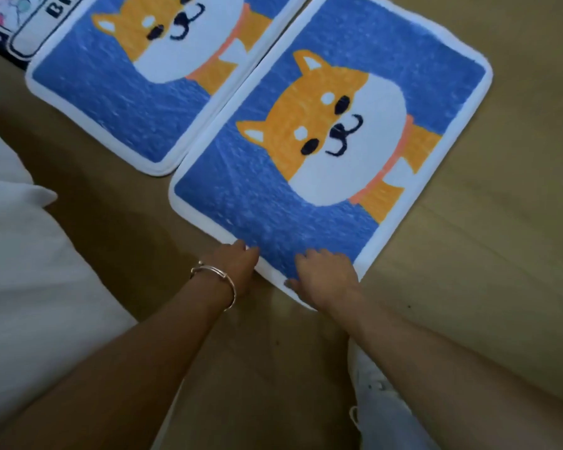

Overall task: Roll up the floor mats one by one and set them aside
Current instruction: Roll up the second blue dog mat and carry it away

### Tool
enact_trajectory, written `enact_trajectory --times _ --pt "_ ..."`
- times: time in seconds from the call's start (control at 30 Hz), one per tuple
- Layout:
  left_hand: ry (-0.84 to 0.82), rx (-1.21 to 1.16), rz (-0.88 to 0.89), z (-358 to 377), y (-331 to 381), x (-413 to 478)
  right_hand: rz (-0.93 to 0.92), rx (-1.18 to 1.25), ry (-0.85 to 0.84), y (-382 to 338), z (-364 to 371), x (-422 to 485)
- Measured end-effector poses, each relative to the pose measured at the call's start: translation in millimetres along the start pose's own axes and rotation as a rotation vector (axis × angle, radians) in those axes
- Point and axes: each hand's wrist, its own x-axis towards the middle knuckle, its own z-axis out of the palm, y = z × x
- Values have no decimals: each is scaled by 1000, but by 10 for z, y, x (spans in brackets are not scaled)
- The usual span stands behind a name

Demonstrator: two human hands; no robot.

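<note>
Two blue floor mats with an orange-and-white dog picture and white borders lie flat side by side on the wooden floor. The nearer mat (273, 209) stretches from the centre toward the upper right; the second mat (111, 92) lies at the upper left. My left hand (233, 264), with a bracelet on its wrist, grips the near white edge of the nearer mat, fingers curled at the border. My right hand (322, 276) sits at the same near corner, thumb under the edge and fingers on the blue pile.
A third mat (23, 30), white with black outlines and lettering, lies partly in view at the top left. White bedding or fabric (23, 254) fills the left side. A light shoe (377, 394) shows below my right arm. Bare wooden floor (501, 254) extends to the right.
</note>
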Motion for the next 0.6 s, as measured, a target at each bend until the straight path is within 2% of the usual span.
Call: enact_trajectory --times 0.1,0.27,0.43,0.6 --pt "45 -33 1 61 -38 42 52 7 -81 -179 273 13" --pt "72 -69 36 48 17 117 35 -117 -75 -260 311 138" --pt "103 -72 76 103 21 224 7 -124 -9 -78 212 112" --pt "142 38 111 20 264 389 192 -120 -48 465 133 -35"
